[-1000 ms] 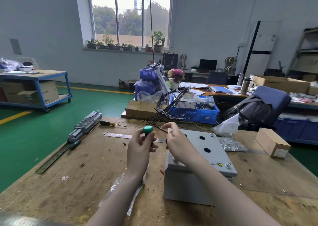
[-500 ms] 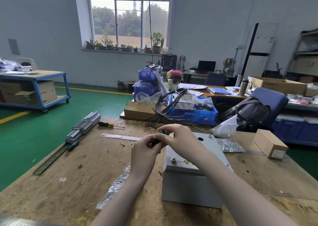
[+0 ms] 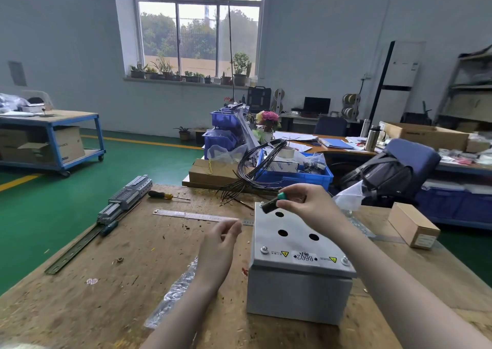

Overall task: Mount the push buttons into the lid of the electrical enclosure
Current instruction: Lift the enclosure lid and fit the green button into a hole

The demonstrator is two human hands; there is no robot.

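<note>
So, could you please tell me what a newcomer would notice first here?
Probably the grey enclosure on the wooden bench, its lid showing three open round holes. Just above its far edge, the right hand pinches a green push button. The left hand hovers beside the box, fingers curled.

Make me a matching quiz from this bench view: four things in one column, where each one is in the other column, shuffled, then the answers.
Things:
1. push button
2. ruler
3. cardboard box
4. yellow-handled screwdriver

Places:
A. on the bench right of the enclosure
B. flat on the bench left of the lid
C. in the right hand, over the lid's far end
D. beside the grey terminal strip at the far left

Pairs: 1-C, 2-B, 3-A, 4-D
</note>
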